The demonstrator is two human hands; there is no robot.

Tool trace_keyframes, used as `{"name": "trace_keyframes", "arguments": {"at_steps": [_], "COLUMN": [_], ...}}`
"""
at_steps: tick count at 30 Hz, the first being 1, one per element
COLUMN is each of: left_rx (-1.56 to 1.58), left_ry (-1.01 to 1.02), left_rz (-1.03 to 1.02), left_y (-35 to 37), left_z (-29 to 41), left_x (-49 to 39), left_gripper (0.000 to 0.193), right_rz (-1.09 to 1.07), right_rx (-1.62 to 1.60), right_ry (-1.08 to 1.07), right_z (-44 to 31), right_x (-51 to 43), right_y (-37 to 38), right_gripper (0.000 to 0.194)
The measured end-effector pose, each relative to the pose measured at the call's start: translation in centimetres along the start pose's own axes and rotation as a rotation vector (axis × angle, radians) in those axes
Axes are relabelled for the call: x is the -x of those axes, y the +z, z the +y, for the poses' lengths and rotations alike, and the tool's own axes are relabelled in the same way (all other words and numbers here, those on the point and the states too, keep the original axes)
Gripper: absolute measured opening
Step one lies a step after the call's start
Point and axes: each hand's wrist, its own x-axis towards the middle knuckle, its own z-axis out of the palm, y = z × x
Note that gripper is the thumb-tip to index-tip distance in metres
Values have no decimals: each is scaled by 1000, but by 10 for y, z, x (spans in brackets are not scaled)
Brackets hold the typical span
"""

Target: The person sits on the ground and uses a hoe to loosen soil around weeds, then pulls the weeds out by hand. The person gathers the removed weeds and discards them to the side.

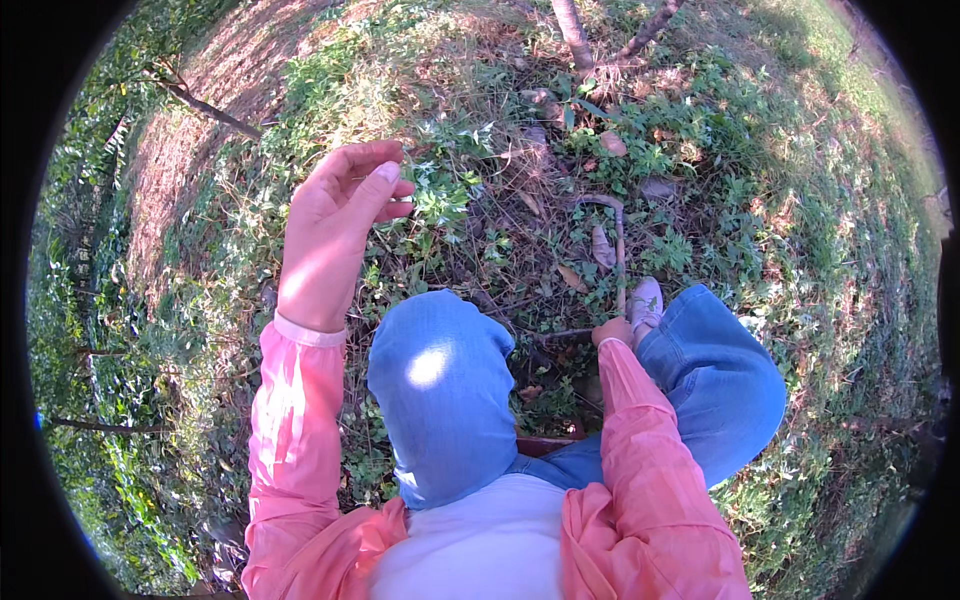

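Note:
My left hand (349,206) is raised over the weeds, with its fingers bent and the thumb across them. Its fingertips are beside a leafy green plant (442,195); whether they hold a piece of it, I cannot tell. Lower right, my right hand (613,331) is closed on the near end of a hooked tool that looks like a sickle (620,255). The tool points away from me, and its curved end bends left over the ground litter. My right fingers are mostly hidden by the back of the hand.
My bent knee (442,375) is between my arms, and my shoe (646,301) is beside the tool. Thin trunks (574,37) rise ahead. A bare branch (214,112) is at the upper left. Stones (658,189), dry leaves (601,247) and twigs lie among low weeds.

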Motion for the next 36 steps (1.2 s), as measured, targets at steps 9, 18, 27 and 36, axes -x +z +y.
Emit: {"name": "trace_keyframes", "arguments": {"at_steps": [9,18,27,36], "left_rx": [199,-179,-190,-59], "left_ry": [-108,-77,245,319], "left_rz": [-389,-276,-68,11], "left_y": [103,74,49,47], "left_z": [-6,-85,-93,-89], "left_x": [70,92,111,125], "left_gripper": [40,29,26,21], "right_rz": [-85,-362,-644,-548], "right_rx": [26,-215,-890,-835], "right_ry": [46,-159,65,-101], "right_z": [7,35,29,-10], "right_x": [-3,-37,-36,28], "right_y": [-15,-2,5,-46], "right_gripper": [62,32,11,12]}}
